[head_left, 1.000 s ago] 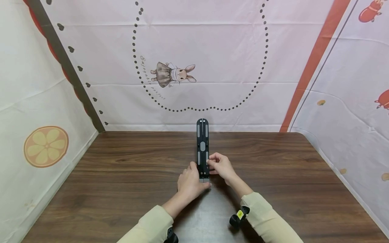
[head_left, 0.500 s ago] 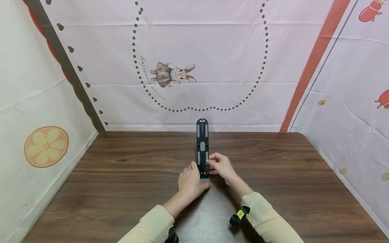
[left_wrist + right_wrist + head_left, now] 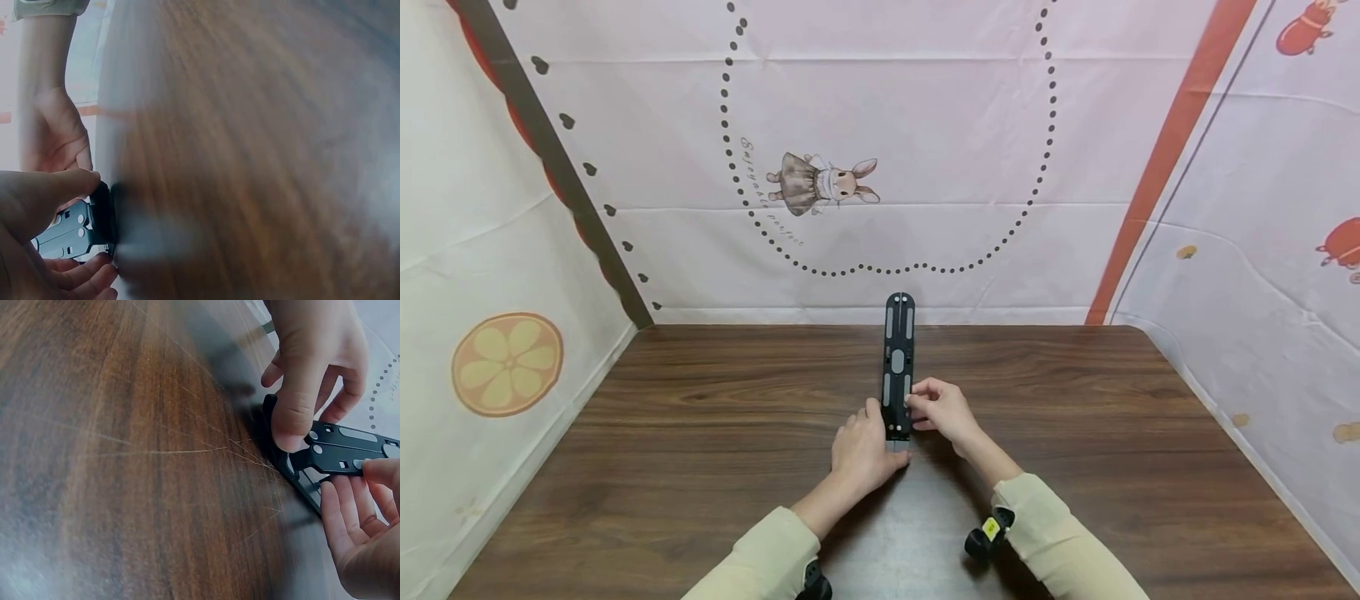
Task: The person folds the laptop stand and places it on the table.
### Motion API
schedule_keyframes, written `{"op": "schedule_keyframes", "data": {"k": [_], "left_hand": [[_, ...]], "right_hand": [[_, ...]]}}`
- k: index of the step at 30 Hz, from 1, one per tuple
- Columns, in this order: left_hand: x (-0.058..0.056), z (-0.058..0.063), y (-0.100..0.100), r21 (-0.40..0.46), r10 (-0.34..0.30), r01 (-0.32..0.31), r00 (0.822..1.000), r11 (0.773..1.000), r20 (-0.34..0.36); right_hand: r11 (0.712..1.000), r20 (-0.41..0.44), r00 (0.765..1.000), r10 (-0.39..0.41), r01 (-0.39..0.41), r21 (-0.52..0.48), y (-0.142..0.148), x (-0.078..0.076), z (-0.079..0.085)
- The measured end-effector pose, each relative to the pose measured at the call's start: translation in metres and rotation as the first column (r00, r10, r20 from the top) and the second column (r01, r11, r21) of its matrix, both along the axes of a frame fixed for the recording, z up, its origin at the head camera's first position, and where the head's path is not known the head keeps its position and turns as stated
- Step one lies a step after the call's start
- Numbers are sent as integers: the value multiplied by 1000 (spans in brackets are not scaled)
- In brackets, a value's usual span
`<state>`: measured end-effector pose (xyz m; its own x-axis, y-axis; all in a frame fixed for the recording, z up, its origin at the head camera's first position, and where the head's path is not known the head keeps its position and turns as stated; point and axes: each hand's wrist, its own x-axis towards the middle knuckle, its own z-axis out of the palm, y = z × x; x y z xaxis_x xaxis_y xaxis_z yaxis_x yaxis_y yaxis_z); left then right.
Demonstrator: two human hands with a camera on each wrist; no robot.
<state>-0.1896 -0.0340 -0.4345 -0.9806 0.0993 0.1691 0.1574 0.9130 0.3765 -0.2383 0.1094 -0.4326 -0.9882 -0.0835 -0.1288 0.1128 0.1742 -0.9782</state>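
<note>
A narrow black folding stand (image 3: 897, 361), which looks like a laptop stand, stands at the middle of the table. It has pale grey pads on its face and a light grey near end. My left hand (image 3: 859, 450) grips its lower end from the left, with the thumb across the near end; the left wrist view shows the thumb (image 3: 78, 182) on the black foot. On the other side my right hand (image 3: 943, 410) pinches the right edge between thumb and fingers. In the right wrist view, fingertips of the right hand (image 3: 369, 531) lie beneath the hinged arms.
The brown wood-grain table (image 3: 700, 417) reaches back to a printed white cloth (image 3: 962, 167) hanging behind it. More cloth hangs at both sides. A black wrist camera (image 3: 983, 537) is strapped below the right sleeve, close over the tabletop.
The head view has shifted slightly, so the background sits a little further left. The stand's lower end leans slightly more to the left. Both hands keep their hold.
</note>
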Motion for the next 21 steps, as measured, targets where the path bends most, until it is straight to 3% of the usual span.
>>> {"op": "schedule_keyframes", "data": {"k": [15, 21], "left_hand": [[-1, 6, -12, 48, -13, 11, 999, 999, 50], [-1, 5, -18, 60, -28, 26, 999, 998, 31]], "right_hand": [[1000, 0, 1000, 25, -25, -10, -2, 3, 3], [998, 15, 998, 57, -57, -16, -7, 15, 22]]}}
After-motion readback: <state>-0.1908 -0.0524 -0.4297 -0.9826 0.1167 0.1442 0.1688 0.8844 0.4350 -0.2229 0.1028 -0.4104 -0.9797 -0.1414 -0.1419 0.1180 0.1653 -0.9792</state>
